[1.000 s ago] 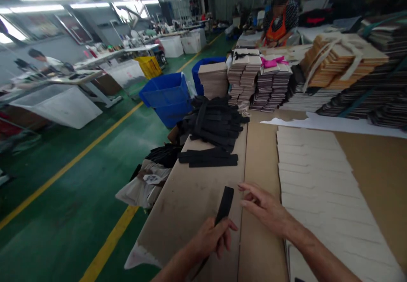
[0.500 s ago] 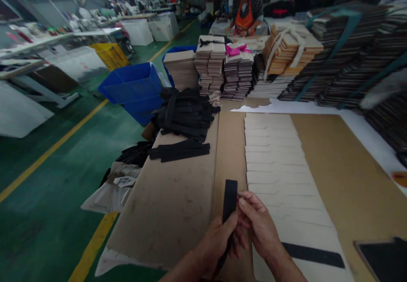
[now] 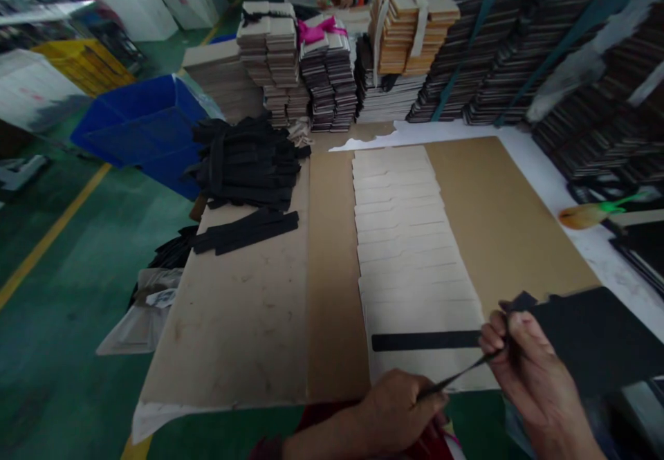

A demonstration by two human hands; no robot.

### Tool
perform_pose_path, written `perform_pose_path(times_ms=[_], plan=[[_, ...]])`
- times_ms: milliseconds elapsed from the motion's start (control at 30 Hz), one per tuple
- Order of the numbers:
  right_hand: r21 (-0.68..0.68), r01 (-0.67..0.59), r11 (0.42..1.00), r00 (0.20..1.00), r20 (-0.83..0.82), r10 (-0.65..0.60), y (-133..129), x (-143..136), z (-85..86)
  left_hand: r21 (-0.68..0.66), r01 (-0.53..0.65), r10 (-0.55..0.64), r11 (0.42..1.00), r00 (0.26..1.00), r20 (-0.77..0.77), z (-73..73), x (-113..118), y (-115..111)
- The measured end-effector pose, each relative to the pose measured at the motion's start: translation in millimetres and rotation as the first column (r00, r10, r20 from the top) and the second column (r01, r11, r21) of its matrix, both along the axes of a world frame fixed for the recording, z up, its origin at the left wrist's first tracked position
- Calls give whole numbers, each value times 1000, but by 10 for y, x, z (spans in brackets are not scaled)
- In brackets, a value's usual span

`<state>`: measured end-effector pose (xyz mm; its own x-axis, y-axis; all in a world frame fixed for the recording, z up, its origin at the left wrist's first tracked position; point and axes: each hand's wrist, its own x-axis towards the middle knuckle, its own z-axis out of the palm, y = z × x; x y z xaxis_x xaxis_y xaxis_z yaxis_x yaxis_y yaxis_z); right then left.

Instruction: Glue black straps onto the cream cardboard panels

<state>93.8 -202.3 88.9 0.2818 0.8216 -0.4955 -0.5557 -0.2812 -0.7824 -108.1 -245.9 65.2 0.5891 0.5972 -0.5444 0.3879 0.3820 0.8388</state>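
The left hand [image 3: 402,405] pinches a thin black strip [image 3: 459,376], and the right hand [image 3: 534,370] pinches it farther along. It stretches between them, maybe so it won't flop. It is over the near edge of the row of pale sheets [image 3: 404,238]. A dark tip pokes above the right hand; it may be the strip's end, but it is blurry. A second black strip [image 3: 425,341] lies flat across the row's near end. The sheets overlap, perhaps so each edge shows. A black panel [image 3: 596,339] sits right of the row, and a pile of black strips [image 3: 249,162] sits left of its far end.
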Motion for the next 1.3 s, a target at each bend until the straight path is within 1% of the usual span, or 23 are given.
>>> perform_pose_path(times_ms=[33,100,133,167,200,233,267,300,333,367,400,433,533,600,667,700,800,933,967,1000,1133,1300], plan=[[3,-2,1000,1000,27,2,17,155,18,51,70,-68,996,997,-29,-19,-51,-22],[-13,-42,999,994,104,43,25,422,28,121,195,-195,973,981,-16,-59,-181,-48],[-33,-57,998,986,155,62,20,520,18,162,221,-220,962,975,-21,-84,-248,-53],[-66,-73,995,973,215,86,15,587,-2,221,214,-207,951,977,-57,-115,-310,-53],[-117,-108,987,949,283,137,15,621,-29,298,187,-155,936,979,-130,-153,-362,-51],[-183,-174,968,909,348,230,24,621,-62,379,160,-74,912,970,-232,-198,-403,-48],[-250,-270,930,846,399,353,44,590,-98,446,151,11,882,940,-340,-250,-432,-46],[-306,-385,871,759,433,487,75,534,-135,488,157,82,858,898,-432,-304,-451,-47],[-344,-499,796,654,453,606,114,462,-172,502,173,122,847,856,-502,-360,-460,-51],[-364,-589,721,552,471,688,157,380,-210,492,192,134,849,823,-552,-413,-461,-61],[-373,-647,665,473,489,733,199,297,-250,473,204,133,857,799,-586,-459,-456,-75],[-376,-674,636,425,506,750,237,218,-292,455,210,126,866,788,-603,-498,-447,-94],[-399,-692,601,361,531,767,298,23,-443,442,203,118,874,792,-599,-558,-410,-159],[-394,-740,545,286,548,786,299,-87,-556,458,183,130,870,811,-570,-567,-387,-195],[-374,-800,469,199,572,796,295,-201,-662,470,165,133,867,832,-538,-577,-371,-220],[-362,-822,440,167,585,794,296,-258,-709,472,160,130,867,842,-524,-588,-367,-228],[-350,-856,380,89,624,776,326,-404,-818,480,139,135,866,859,-493,-637,-366,-249],[-414,-871,263,-125,706,697,398,-499,-900,501,106,164,859,870,-465,-685,-381,-259],[-428,-871,242,-164,717,677,417,-509,-912,503,99,168,859,873,-459,-688,-386,-258],[-437,-870,228,-188,722,666,435,-519,-923,503,91,172,859,875,-452,-687,-391,-256],[-463,-863,202,-232,719,655,504,-565,-944,477,47,191,878,879,-438,-697,-407,-252],[-505,-841,196,-280,714,641,540,-637,-943,411,39,175,911,866,-469,-747,-419,-241]])
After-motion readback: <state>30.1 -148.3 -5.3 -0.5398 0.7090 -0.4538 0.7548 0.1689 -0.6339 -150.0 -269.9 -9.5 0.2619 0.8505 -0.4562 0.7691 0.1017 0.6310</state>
